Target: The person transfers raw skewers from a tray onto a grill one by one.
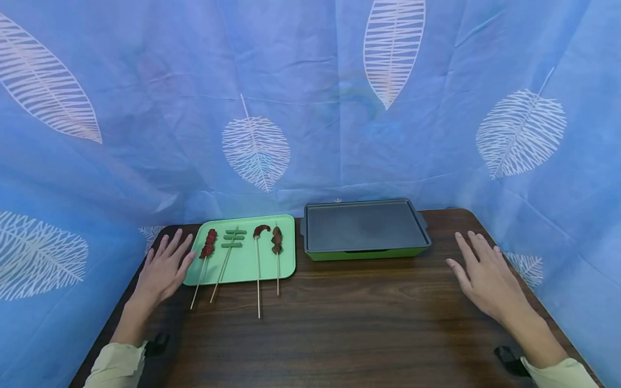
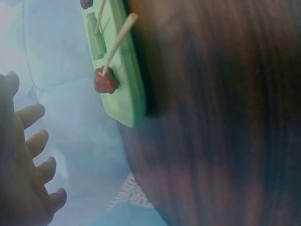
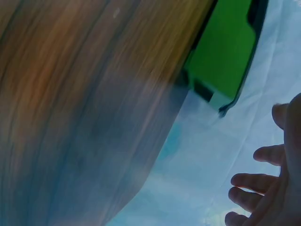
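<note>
My left hand (image 1: pixel 161 272), fingers spread and straight, is just left of a light green tray (image 1: pixel 245 269) and holds nothing. Across the tray lie skewers: one with red chunks (image 1: pixel 208 243), one with green pieces (image 1: pixel 232 245), one with a dark red curled piece (image 1: pixel 260 230) and one with brown chunks (image 1: pixel 277 240). Their sticks jut over the tray's front rim. At the right side of the table, my right hand (image 1: pixel 490 277) is likewise spread and bare. Nearest to it is a flat grill (image 1: pixel 366 223) with a dark plate and a green base (image 3: pixel 221 47).
The dark wooden table (image 1: pixel 339 334) has rounded back corners. A blue cloth (image 1: pixel 310 134) with white leaf prints hangs behind it and along both sides. Small black devices sit at both wrists.
</note>
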### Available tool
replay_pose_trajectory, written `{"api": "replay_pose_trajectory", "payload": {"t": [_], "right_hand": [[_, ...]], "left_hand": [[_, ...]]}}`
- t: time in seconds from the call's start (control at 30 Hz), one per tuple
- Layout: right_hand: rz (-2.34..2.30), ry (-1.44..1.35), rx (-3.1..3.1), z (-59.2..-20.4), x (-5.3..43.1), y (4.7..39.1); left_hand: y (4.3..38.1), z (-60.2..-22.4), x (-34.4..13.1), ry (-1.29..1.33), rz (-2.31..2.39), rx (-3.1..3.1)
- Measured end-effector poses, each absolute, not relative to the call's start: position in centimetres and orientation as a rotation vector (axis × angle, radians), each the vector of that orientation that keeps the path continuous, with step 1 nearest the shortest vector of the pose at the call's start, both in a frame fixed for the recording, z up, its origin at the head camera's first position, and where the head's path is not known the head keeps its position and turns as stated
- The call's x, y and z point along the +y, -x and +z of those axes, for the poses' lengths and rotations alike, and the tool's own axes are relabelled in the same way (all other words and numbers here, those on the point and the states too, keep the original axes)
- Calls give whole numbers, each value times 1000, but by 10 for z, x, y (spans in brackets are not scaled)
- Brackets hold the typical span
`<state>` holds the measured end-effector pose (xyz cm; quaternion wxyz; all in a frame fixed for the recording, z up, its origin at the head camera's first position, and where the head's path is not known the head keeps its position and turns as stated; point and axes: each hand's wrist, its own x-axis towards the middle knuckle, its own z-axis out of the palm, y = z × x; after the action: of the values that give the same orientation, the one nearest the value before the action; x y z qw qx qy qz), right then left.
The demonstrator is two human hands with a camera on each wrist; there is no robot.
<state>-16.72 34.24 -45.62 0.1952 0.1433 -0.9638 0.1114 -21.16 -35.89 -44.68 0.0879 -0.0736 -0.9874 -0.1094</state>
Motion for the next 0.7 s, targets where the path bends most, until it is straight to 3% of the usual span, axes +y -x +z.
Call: {"api": "replay_pose_trajectory", "payload": {"t": [0.37,0.7], "right_hand": [[532,-529,-2479,-446,283,150],[1113,-589,-2607,-449,207,140]], "left_hand": [[210,-464,-371,166,-596,-3008],[204,-482,-390,140,-707,-3089]]}}
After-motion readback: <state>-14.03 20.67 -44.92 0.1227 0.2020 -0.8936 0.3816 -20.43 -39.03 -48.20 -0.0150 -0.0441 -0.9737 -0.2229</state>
